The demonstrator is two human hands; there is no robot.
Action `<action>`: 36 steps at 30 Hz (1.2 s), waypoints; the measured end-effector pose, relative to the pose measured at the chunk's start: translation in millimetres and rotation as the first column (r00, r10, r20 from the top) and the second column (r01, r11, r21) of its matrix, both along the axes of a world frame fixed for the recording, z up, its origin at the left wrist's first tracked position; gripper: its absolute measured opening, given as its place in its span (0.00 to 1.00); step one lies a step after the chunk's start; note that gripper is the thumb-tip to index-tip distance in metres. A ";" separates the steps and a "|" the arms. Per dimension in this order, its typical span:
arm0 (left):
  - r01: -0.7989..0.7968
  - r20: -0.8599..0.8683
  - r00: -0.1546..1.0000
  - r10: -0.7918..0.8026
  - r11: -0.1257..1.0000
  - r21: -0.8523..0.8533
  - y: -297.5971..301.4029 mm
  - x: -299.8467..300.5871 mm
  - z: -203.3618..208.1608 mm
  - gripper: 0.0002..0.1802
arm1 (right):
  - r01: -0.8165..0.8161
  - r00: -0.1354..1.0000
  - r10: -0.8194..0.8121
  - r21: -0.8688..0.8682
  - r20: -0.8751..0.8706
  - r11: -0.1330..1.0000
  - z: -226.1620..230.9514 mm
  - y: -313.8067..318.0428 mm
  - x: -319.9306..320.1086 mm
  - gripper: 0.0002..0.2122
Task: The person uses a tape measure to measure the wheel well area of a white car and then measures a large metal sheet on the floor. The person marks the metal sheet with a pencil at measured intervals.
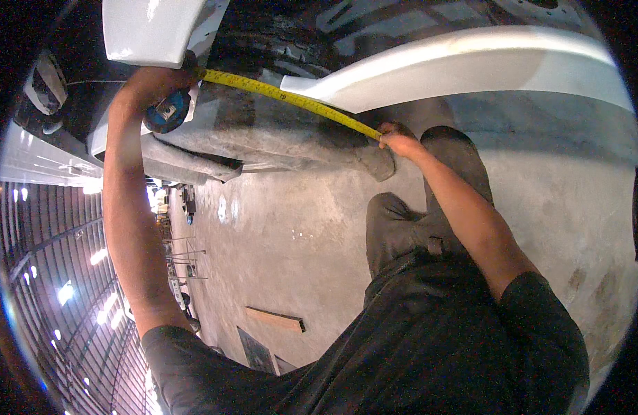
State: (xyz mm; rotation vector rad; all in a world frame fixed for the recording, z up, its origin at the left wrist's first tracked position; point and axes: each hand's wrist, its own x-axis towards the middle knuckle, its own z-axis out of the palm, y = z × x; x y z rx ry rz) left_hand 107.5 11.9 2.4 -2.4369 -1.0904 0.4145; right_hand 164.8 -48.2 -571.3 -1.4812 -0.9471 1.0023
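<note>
A yellow tape measure blade [284, 95] stretches across a vehicle body between my two hands. Up at the left, my left hand [158, 81] is closed at the blade's one end, beside the round blue and black tape case [168, 112], just under a white panel [149, 31]. My right hand [400, 141] pinches the blade's other end, low near my knee. Between them the blade passes the pointed end of a curved white arch panel [471, 62]. Grey fuzzy lining [263, 124] lies behind the blade. The fingertips of my left hand are partly hidden.
My bent legs [457, 166] are on the concrete floor [319, 221], right below the vehicle. A wooden plank [274, 318] and a dark flat panel [255, 349] lie on the floor to my left. Stands [187, 257] and other gear are farther off.
</note>
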 end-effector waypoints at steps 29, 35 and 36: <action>0.519 0.158 0.839 -0.520 0.853 0.051 -0.3 -21.1 29.7 0.19 | 0.041 0.999 -0.039 0.087 -0.025 0.995 -2.8 -11.4 9.3 0.11; 0.306 0.002 0.952 -0.307 0.950 -0.053 16.2 -16.9 52.5 0.19 | 0.048 0.998 -0.048 0.011 -0.040 0.999 8.5 -5.2 9.0 0.10; 0.257 -0.010 0.966 -0.257 0.966 -0.033 9.3 -9.8 48.8 0.19 | 0.054 0.998 -0.054 0.015 -0.010 0.998 6.0 -6.9 14.8 0.09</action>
